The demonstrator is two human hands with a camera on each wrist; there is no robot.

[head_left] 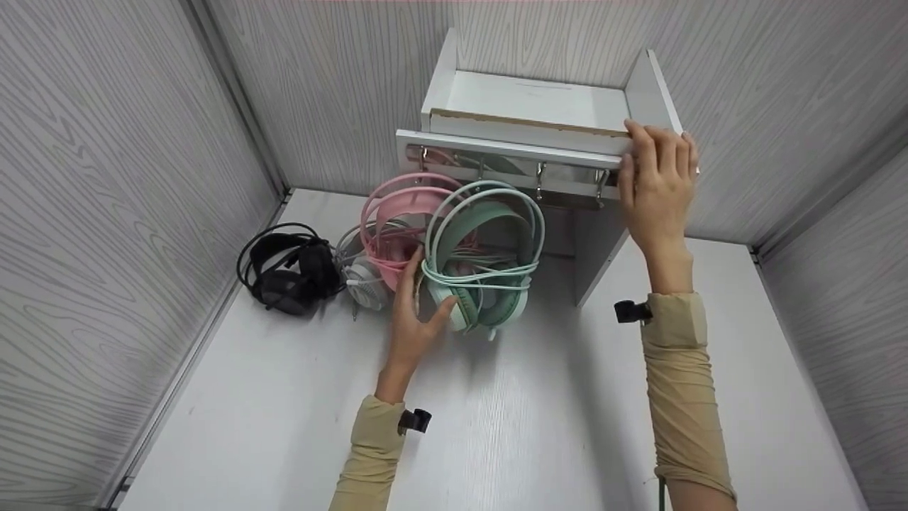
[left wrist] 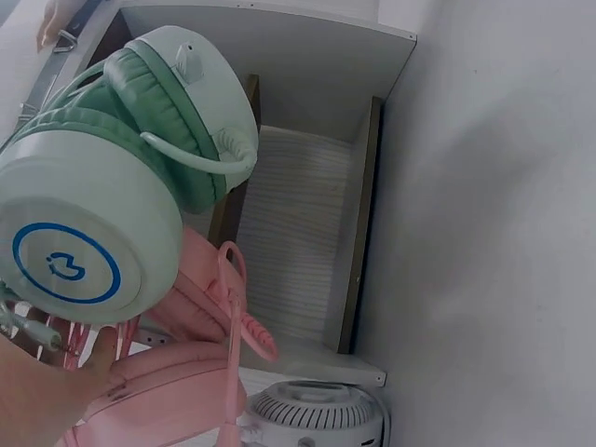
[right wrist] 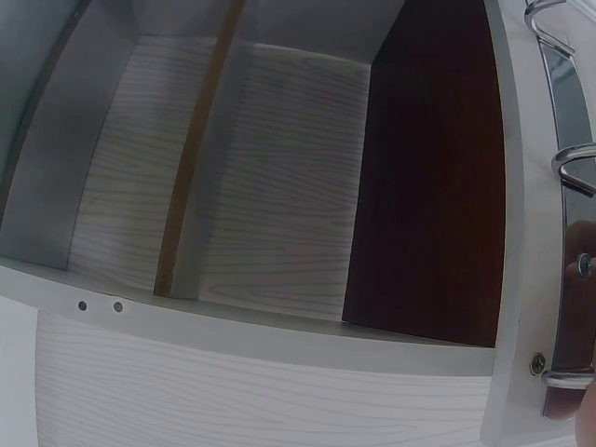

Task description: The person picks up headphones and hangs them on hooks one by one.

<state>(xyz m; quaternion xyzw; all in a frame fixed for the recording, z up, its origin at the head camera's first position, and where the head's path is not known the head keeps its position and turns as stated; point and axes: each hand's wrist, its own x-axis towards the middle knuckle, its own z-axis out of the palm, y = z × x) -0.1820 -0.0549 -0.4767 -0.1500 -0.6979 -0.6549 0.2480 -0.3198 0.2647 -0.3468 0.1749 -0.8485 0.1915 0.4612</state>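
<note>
My left hand [head_left: 413,330] reaches up between two headsets, fingers extended beside the pink headphones [head_left: 390,266] and thumb spread toward an ear cup of the mint-green headphones [head_left: 500,305]. Both headsets hang below the hook rail of a white shelf [head_left: 511,150], their cables wound around them. In the left wrist view, the green ear cup [left wrist: 88,223] partly covers my fingers, next to a pink ear cup [left wrist: 158,396]. My right hand [head_left: 660,188] grips the shelf's front right corner, fingers over the top edge and thumb on the front. Only a fingertip shows in the right wrist view.
Black headphones [head_left: 294,273] lie on the white table [head_left: 496,411] at the left. White-grey headphones [head_left: 365,284] rest between them and the pink pair. Two metal hooks, one a bare hook [head_left: 540,181], show right of the green headphones. Panel walls [head_left: 128,177] surround the table.
</note>
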